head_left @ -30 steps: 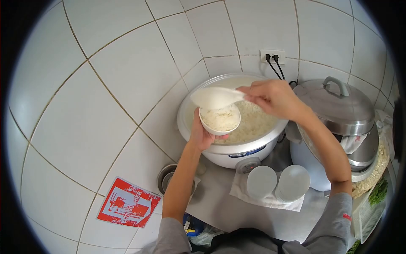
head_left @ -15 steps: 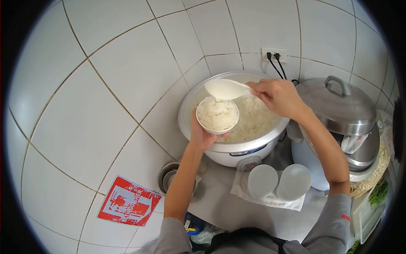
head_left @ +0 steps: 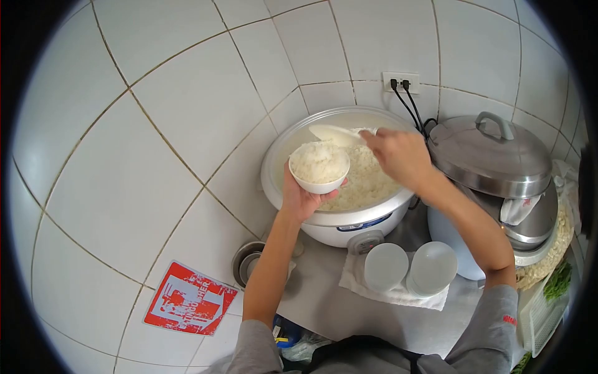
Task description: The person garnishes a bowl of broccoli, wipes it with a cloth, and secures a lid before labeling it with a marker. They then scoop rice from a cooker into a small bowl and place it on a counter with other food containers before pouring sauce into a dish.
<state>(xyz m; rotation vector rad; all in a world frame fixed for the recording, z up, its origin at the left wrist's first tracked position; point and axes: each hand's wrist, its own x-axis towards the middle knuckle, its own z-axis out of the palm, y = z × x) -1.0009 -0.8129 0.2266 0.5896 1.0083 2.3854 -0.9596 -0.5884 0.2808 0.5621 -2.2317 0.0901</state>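
Note:
My left hand (head_left: pixel 301 198) cups a small white bowl (head_left: pixel 319 186) from below and from the left. Cooked rice (head_left: pixel 319 161) is heaped above the bowl's rim. In my right hand (head_left: pixel 398 156) is the handle of a white rice paddle (head_left: pixel 336 134), its blade tilted at the back edge of the heap. Both hands are over a large rice cooker (head_left: pixel 293 129) without its lid, with more rice (head_left: pixel 369 181) inside. My fingers wrap the paddle handle and hide most of it.
Two stacks of white bowls (head_left: pixel 386 267) (head_left: pixel 433 267) stand on a folded white cloth (head_left: pixel 352 282) in front of the cooker. Metal-lidded pot (head_left: pixel 492 156) stands right; metal bowls (head_left: pixel 244 262) sit left. Black cords (head_left: pixel 408 103) run from the wall outlet (head_left: pixel 400 83).
The paddle has tipped and moved slightly down and right against the rice, which now stands higher in the bowl. The left hand has barely moved.

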